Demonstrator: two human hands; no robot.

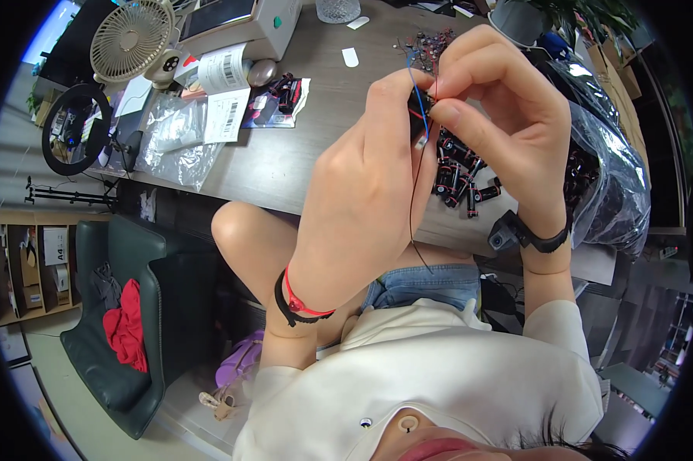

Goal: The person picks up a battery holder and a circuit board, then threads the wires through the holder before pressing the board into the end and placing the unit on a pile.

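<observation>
My left hand [365, 173] is closed around a small black part [417, 107], raised above the table's near edge. A blue wire [422, 96] runs over this part, and a long dark wire [412, 207] dangles below it. At the part's upper end, the thumb and index finger of my right hand [508, 107] pinch close to a thin red wire [437, 83]. What exactly lies between those fingertips is too small to make out. Under my hands, several black cylinders with reddish bands [462, 180] lie loose on the table.
Tiny coloured parts [435, 46] are heaped beyond my hands on the grey table [323, 92]. At right sits a clear plastic bag [611, 184] with more dark pieces. A fan [135, 38], a ring light [76, 129] and plastic packaging [173, 134] stand or lie at left.
</observation>
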